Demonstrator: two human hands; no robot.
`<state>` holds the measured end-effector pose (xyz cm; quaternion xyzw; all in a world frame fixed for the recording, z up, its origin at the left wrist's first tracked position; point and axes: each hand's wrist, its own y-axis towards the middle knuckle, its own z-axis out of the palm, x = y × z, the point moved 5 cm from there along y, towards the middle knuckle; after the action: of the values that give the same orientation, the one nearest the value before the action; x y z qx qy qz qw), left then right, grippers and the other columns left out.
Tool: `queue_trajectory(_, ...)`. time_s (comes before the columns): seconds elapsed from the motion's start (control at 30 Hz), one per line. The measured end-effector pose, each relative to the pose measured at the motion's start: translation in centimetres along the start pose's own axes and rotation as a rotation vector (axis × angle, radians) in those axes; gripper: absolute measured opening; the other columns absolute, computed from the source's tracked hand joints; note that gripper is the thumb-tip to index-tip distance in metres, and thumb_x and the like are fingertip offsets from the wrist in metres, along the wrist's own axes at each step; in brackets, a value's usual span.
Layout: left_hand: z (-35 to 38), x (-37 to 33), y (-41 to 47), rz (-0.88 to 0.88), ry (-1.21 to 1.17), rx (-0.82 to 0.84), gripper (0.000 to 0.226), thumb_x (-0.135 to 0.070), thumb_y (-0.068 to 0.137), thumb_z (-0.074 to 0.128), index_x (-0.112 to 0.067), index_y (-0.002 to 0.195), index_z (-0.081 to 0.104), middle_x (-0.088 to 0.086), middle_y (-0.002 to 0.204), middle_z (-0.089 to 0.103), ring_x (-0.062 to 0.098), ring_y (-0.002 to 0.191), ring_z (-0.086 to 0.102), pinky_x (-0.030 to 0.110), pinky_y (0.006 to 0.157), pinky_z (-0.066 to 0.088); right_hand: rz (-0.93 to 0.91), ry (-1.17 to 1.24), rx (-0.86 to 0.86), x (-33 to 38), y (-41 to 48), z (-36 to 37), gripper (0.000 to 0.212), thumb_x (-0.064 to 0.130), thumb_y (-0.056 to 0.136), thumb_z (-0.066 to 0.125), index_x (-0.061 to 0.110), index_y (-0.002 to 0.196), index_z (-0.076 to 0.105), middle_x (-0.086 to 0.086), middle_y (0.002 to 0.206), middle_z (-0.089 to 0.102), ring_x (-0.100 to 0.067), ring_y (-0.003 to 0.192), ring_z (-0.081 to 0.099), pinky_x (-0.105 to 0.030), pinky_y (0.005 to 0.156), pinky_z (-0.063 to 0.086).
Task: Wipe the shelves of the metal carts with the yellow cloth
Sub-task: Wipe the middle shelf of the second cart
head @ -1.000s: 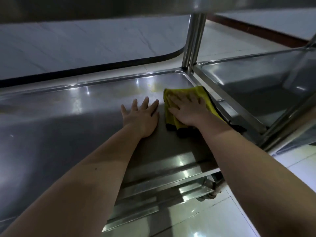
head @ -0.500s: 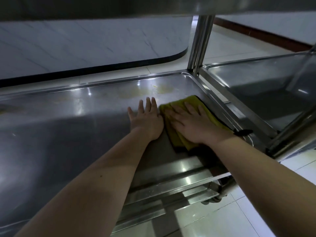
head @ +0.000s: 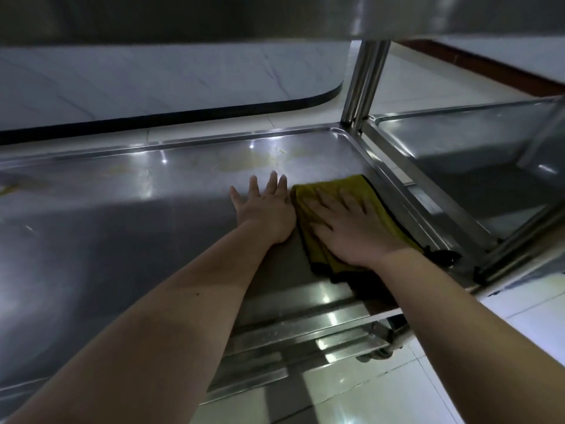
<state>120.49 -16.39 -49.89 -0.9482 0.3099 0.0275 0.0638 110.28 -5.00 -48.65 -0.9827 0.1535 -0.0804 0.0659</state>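
A folded yellow cloth [head: 339,186] with a dark edge lies on the steel cart shelf [head: 122,215], near its right rim. My right hand [head: 345,228] presses flat on the cloth, fingers spread. My left hand [head: 264,209] rests flat on the bare metal just left of the cloth, touching its edge, and holds nothing. Yellowish stains [head: 244,162] mark the shelf beyond my fingers.
An upright steel post [head: 365,84] stands at the shelf's far right corner. A second cart's shelf [head: 477,166] adjoins on the right. An upper shelf [head: 275,16] hangs overhead. A caster [head: 377,353] and white floor tiles [head: 367,399] show below.
My right hand slid the cloth back from the far right corner towards me, along the right rim. My left hand stayed flat beside it. The view shifted slightly.
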Motion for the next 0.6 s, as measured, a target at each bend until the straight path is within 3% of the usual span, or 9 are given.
queue_trajectory(0.17,-0.3,0.0,-0.3,0.044,-0.021,0.015,0.057,-0.040,0.105,0.014,-0.027,0.156,-0.008,-0.004,0.163,-0.015,0.030,0.149,-0.014,0.063,0.115,-0.007,-0.032,-0.017,0.036,0.9,-6.9,1.4,0.077,0.068,0.070,-0.010,0.057,0.146,-0.010,0.023,0.161,-0.012,-0.016,0.149,-0.015,-0.048,0.119,-0.012)
queue_trajectory(0.27,-0.9,2.9,-0.1,0.099,-0.011,0.024,0.054,-0.045,0.105,0.013,-0.034,0.156,-0.003,-0.004,0.164,-0.009,0.027,0.151,-0.006,0.058,0.118,0.000,-0.019,-0.010,0.036,1.0,-6.6,1.4,0.076,0.068,0.069,-0.011,0.060,0.144,-0.012,0.023,0.160,-0.013,-0.016,0.149,-0.016,-0.048,0.118,-0.015)
queue_trajectory(0.33,-1.2,7.1,0.0,0.022,0.030,-0.014,0.052,-0.048,0.103,0.011,-0.040,0.154,-0.001,-0.005,0.165,-0.006,0.027,0.151,-0.004,0.062,0.114,0.000,-0.027,-0.025,0.044,1.0,-6.5,1.5,0.075,0.067,0.069,-0.012,0.060,0.143,-0.014,0.024,0.160,-0.015,-0.015,0.149,-0.017,-0.047,0.118,-0.016)
queue_trajectory(0.43,-1.2,11.1,-0.5,-0.075,0.069,-0.055,0.052,-0.048,0.103,0.008,-0.043,0.153,-0.002,-0.007,0.164,-0.006,0.027,0.151,-0.005,0.069,0.110,-0.001,-0.015,-0.037,0.080,1.4,-6.8,1.3,0.068,0.067,0.076,-0.007,0.059,0.144,-0.014,0.023,0.159,-0.018,-0.018,0.148,-0.020,-0.048,0.117,-0.017)
queue_trajectory(0.6,-0.9,10.9,-0.2,-0.037,0.084,-0.077,0.052,-0.043,0.104,0.009,-0.040,0.153,-0.006,-0.005,0.164,-0.007,0.028,0.151,-0.006,0.070,0.110,0.000,-0.171,-0.035,0.043,8.7,-2.7,1.6,0.053,0.053,0.100,0.014,0.053,0.149,-0.005,0.019,0.162,-0.011,-0.026,0.149,-0.015,-0.056,0.117,-0.011)
